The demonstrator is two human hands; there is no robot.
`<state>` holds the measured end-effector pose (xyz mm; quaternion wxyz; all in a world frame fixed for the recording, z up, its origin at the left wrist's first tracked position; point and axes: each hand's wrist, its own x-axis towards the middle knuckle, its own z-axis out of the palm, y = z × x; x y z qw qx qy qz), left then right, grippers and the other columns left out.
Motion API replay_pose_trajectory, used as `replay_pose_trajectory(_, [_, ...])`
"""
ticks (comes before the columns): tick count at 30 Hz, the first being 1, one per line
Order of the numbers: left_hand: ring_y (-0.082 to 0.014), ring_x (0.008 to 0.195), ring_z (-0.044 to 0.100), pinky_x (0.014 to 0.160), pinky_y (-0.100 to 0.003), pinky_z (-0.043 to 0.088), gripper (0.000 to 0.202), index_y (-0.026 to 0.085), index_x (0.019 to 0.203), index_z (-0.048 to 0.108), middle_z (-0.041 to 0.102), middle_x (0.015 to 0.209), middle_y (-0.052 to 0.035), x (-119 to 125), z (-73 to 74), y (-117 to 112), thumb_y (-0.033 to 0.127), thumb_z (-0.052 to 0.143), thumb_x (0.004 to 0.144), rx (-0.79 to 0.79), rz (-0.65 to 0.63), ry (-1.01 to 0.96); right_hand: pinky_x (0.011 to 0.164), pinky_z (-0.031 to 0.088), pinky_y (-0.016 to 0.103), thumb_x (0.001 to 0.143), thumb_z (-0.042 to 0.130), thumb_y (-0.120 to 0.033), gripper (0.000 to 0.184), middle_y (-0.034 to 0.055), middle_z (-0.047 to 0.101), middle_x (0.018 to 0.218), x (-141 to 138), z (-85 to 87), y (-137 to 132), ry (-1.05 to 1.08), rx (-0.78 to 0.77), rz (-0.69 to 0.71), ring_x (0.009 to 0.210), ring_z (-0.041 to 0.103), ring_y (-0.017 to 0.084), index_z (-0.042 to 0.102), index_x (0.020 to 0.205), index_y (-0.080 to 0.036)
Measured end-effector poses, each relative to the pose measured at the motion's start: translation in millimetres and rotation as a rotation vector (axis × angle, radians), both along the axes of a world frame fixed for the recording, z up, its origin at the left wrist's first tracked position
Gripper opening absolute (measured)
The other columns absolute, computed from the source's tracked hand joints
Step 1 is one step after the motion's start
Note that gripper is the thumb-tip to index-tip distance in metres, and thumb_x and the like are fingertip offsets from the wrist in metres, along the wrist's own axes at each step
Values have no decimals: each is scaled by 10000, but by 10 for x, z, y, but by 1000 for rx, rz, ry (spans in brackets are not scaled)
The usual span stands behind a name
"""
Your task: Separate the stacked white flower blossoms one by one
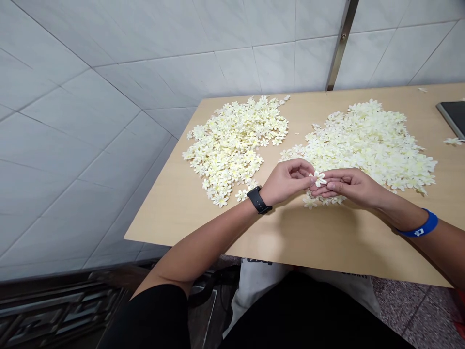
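Nearer the body than the left hand (pixel 285 182) and right hand (pixel 348 186), the pale wooden tabletop (pixel 308 235) runs unbroken to its edge. Just ahead lie a left heap of cream flowers (pixel 232 150) and a right heap (pixel 366 143); a tiled wall (pixel 109 121) rises beyond the left hand.

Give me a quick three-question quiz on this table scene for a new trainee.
1. True or false: the left hand and right hand pinch one small cream flower between them.
2. Which wrist wears the blue wristband, left or right?
3. How many separate flower piles lie on the wooden tabletop?

Key: 1 true; 2 right; 3 two.
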<state>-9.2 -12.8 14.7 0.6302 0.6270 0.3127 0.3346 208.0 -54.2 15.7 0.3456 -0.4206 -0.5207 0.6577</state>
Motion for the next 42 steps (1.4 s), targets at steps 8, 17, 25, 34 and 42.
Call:
replay_pose_trajectory(8, [-127,725,633,671,-240,467,119,172,850,751,734,813,-53,-11,-21,-29,252,667,875,569,35,265,698,608,308,632,943,-399,324,75,794,749,-125,84,-48,-153,-4,-126,723,770,217,760,791,-185])
replay_pose_trajectory(17, [-87,593,581,568,-201,428,171,145,790,653,676,690,-21,-7,-1,-58,294,724,831,306,-22,180,801,630,348,748,861,-428,251,61,804,822,-88,75,-79,-182,97,-35,815,780,245,787,836,-205])
replay_pose_trajectory(25, [-103,649,661,627,-213,498,308,142,809,590,674,697,-18,-12,4,13,327,830,751,21,10,22,755,661,361,651,921,-495,380,65,803,783,-129,76,-30,-46,73,-149,747,786,231,776,844,-201])
replay_pose_trajectory(34, [-72,585,595,548,-187,432,240,135,752,623,657,661,1,60,-5,-136,270,820,724,36,104,5,655,609,324,610,947,-472,361,47,765,687,-197,65,-114,-122,102,-208,653,741,212,745,748,-207])
replay_pose_trajectory(42, [-128,649,704,610,-233,533,350,129,766,628,734,714,-59,64,10,-130,381,867,725,-69,6,-64,654,608,333,699,884,-510,303,58,775,727,-167,146,-125,-227,184,-158,698,747,244,770,718,-230])
